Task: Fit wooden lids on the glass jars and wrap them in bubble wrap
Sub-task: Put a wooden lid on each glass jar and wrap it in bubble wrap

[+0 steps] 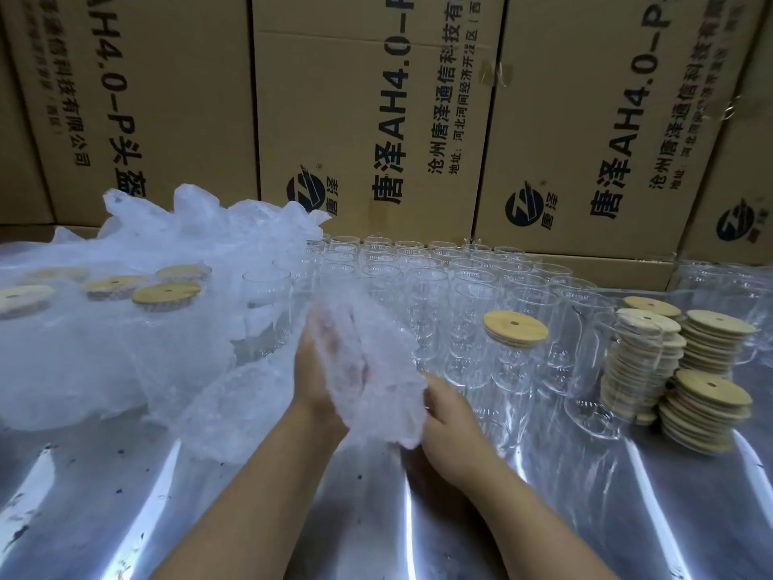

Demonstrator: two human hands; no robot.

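A bundle of bubble wrap [368,370] is held above the shiny table between both hands; what it covers is blurred. My left hand [318,370] grips its left side, partly behind the wrap. My right hand [449,416] grips its lower right edge. Behind stand several rows of open glass jars [418,286]. One jar at the right carries a wooden lid [515,324]. Stacks of wooden lids [707,408] stand at the far right. At the left, several lidded jars [166,294] sit under loose bubble wrap [138,328].
Tall cardboard boxes [368,119] with printed text form a wall right behind the jars. The reflective metal table [209,517] stretches toward me, with dark specks on it. More glassware [719,278] stands at the far right edge.
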